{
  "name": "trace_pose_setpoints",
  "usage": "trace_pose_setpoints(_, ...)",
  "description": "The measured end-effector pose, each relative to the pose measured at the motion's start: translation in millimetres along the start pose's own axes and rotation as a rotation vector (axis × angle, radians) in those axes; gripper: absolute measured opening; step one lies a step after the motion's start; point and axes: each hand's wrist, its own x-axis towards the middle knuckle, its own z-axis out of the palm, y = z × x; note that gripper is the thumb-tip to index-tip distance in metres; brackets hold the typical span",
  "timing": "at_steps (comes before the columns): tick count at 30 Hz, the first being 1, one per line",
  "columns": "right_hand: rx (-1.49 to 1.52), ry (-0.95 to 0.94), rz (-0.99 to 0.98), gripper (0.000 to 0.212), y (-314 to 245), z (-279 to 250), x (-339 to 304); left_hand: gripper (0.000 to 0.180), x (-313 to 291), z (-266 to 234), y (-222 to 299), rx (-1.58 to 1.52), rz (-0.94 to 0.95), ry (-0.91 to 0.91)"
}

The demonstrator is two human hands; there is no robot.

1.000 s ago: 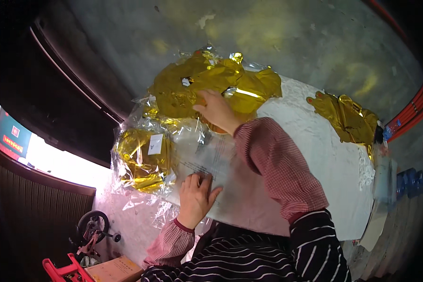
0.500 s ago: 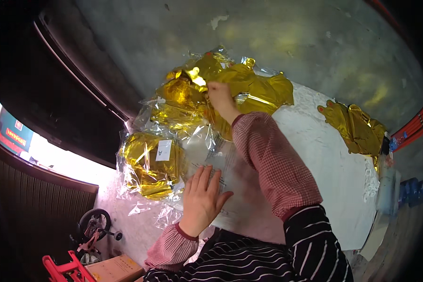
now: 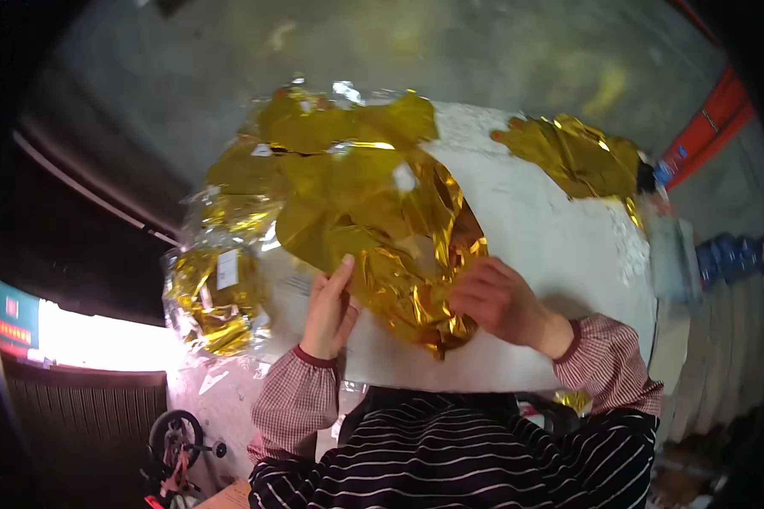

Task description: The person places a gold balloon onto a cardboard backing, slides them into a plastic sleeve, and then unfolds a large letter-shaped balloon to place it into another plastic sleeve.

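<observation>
Nearest the viewer, a dark garment with white stripes (image 3: 450, 450) and two checked sleeves (image 3: 293, 407) frame the near edge of the pale tabletop (image 3: 535, 220). The left hand (image 3: 327, 310) is at the near left edge of a crumpled gold foil sheet (image 3: 378, 246); its thumb lies along the foil and its other fingers are partly hidden, so whether they pinch cannot be told. The right hand (image 3: 502, 304), slightly blurred, has its fingers drawn together, pinching the sheet's right edge. The sheet is over the near middle of the tabletop, its lower part creased and gathered between the hands. To the left, apart from the sheet, is a clear-wrapped gold foil packet (image 3: 199, 293) bearing a white label (image 3: 227, 270). Beyond, further gold foil pieces (image 3: 352, 123) overlap; a separate foil piece (image 3: 569, 157) occupies the far right corner. Blue bottles (image 3: 730, 259) stand past the right edge.
</observation>
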Motion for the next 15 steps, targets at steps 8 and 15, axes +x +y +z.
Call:
trace_pose_setpoints(8, 0.177, -0.141, 0.447, 0.030, -62.5, -17.7, -116.6, 0.060, 4.7, 22.1, -54.9, 0.369, 0.116, -0.099)
trace_pose_setpoints(15, -0.002, 0.046, 0.640, 0.055, -21.1, -26.6, -128.3, 0.071, -12.0, 48.0, -57.6, 1.698, 1.016, -0.118)
